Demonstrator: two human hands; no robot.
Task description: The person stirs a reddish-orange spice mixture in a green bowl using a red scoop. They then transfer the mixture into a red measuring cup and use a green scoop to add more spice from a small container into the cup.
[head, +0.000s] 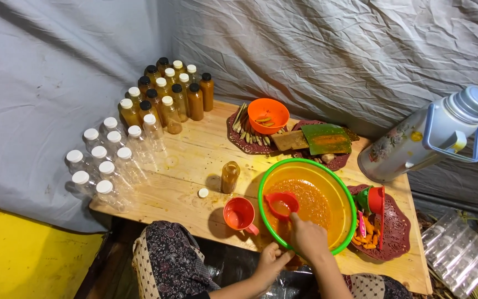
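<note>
My right hand (307,237) grips the handle of a red ladle (282,204) that dips into orange liquid in a yellow basin with a green rim (345,195). My left hand (272,260) holds the basin's near rim at the table's front edge. An orange cup (239,214) stands just left of the basin. Behind it an open small bottle (229,176) is filled with brownish liquid, its white cap (203,192) lying on the wood beside it.
Empty capped clear bottles (106,160) crowd the table's left side, filled amber ones (167,91) at the back corner. An orange bowl (268,116), sticks and a green leaf (326,138) sit on dark trays. A thermos (427,138) stands right. A funnel and turmeric lie on a tray (396,232).
</note>
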